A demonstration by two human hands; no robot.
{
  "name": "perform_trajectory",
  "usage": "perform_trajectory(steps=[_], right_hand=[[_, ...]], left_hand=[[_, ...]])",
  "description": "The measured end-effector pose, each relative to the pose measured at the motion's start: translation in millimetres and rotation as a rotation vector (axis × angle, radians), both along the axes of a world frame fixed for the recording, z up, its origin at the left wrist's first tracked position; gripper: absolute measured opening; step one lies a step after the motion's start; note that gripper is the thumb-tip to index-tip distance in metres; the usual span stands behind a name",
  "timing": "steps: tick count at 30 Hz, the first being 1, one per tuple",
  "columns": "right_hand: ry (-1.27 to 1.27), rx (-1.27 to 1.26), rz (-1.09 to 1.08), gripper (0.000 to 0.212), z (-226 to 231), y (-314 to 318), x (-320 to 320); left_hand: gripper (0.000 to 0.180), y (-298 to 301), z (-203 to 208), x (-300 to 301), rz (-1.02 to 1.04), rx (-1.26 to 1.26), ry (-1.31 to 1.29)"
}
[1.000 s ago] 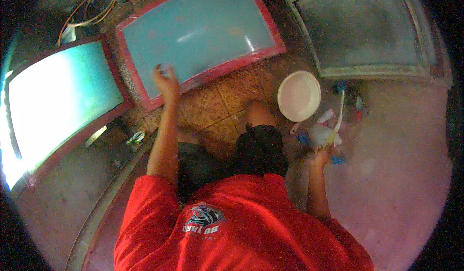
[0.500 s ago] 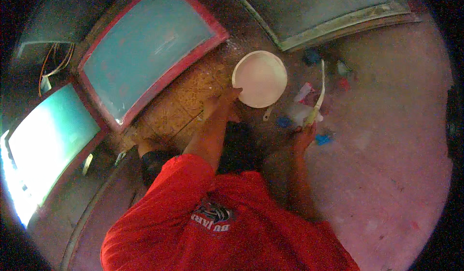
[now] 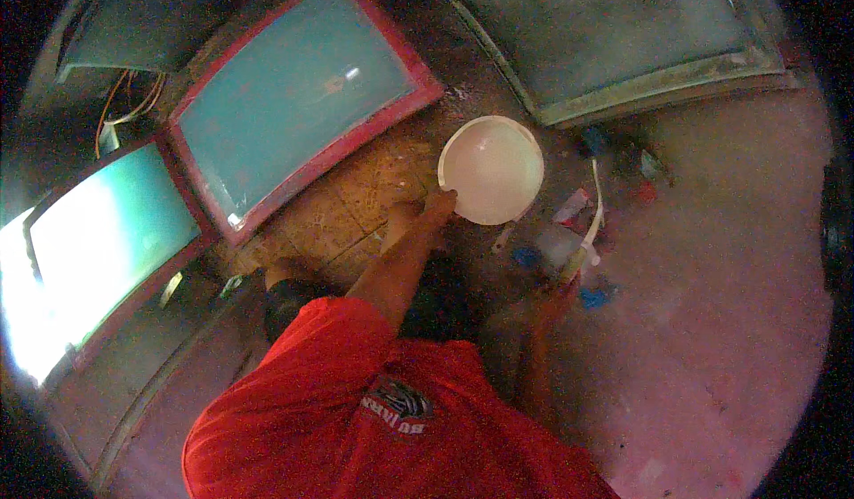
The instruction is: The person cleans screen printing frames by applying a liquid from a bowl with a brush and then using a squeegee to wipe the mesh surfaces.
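A round, white, bucket-like container [image 3: 491, 168] stands in front of me, its open top facing up and its inside pale. My left hand [image 3: 439, 205] is closed on the near-left edge of its rim. To the right, my blurred right hand [image 3: 557, 290] is closed around the lower end of a long, thin, curved pale tool [image 3: 594, 219]. Its yellowish lower part meets my fingers; I cannot make out its exact kind. The tool's narrow tip points away from me, to the right of the container and apart from it.
Left of the container lies a teal screen in a red frame [image 3: 302, 99], with a brightly lit teal panel [image 3: 116, 223] nearer. A large grey framed panel [image 3: 614, 36] sits at the far right. Blue scraps [image 3: 598, 298] and a pink-and-white packet [image 3: 572, 205] litter the floor.
The whole view has shifted, so most things sit lower and farther right. My right hand and the pale tool have come back slightly toward me. My left hand stays on the rim.
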State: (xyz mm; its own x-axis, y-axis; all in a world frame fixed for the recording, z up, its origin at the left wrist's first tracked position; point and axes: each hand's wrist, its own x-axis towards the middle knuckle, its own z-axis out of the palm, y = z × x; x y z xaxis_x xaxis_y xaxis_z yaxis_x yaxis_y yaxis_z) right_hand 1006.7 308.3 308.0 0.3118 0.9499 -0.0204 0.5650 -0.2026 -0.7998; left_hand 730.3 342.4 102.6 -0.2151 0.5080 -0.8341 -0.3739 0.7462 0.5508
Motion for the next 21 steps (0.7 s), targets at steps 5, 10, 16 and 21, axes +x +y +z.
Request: perform_trajectory(steps=[5,10,16,21], right_hand=[[-0.491,0.064,0.139,0.047,6.7,-4.5,6.6],[0.072,0.051,-0.007,0.045,77.9,5.8,-60.5],[0.347,0.029,0.048,0.042,76.4,-23.3,-60.8],[0.433,0.038,0.095,0.039,59.1,-38.2,-107.6]], left_hand=[[0.032,-13.7,19.9,-26.9,0.04,0.057,0.065],[0.03,-20.7,71.3,-87.8,0.055,0.157,0.261],[0.032,-78.5,168.0,-156.0,-0.232,0.402,0.959],[0.029,-134.7,210.0,-231.5,0.384,0.312,0.265]])
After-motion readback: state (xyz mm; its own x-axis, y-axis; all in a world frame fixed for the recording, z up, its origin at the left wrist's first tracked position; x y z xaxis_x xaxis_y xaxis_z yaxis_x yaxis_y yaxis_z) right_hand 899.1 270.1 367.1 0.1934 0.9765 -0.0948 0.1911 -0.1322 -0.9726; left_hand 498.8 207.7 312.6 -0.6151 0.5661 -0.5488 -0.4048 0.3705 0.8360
